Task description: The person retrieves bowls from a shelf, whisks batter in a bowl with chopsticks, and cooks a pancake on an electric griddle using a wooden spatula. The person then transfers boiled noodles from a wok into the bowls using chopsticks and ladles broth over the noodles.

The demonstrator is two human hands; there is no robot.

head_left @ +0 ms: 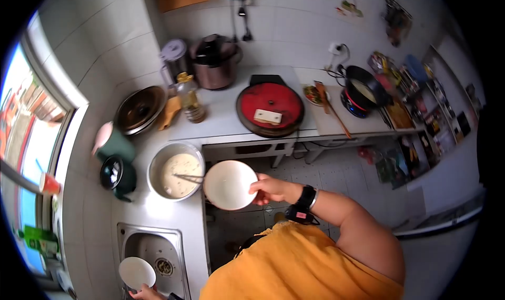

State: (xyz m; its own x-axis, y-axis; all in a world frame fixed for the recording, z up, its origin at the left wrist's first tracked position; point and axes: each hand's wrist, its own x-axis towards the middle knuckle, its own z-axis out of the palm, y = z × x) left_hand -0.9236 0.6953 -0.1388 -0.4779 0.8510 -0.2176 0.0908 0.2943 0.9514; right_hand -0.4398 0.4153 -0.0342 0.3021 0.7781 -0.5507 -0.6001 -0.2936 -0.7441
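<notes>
My right hand (267, 188) grips the rim of a white bowl (230, 184), tilted so its inside faces me, just off the counter's edge. Beside it on the counter stands a metal basin (153, 166) of pale batter with dark bits. A whisk (188, 178) rests in the basin, its handle end hidden behind the bowl. At the bottom left, my left hand (145, 292), partly cut off by the frame, holds a second white bowl (137, 272) over the sink (176, 247).
Along the back counter are a red round electric griddle (271, 103) with a white object on its lid, an oil bottle (190, 97), a pressure cooker (213, 60) and a black pan (363, 84). A green kettle (118, 176) stands left of the basin.
</notes>
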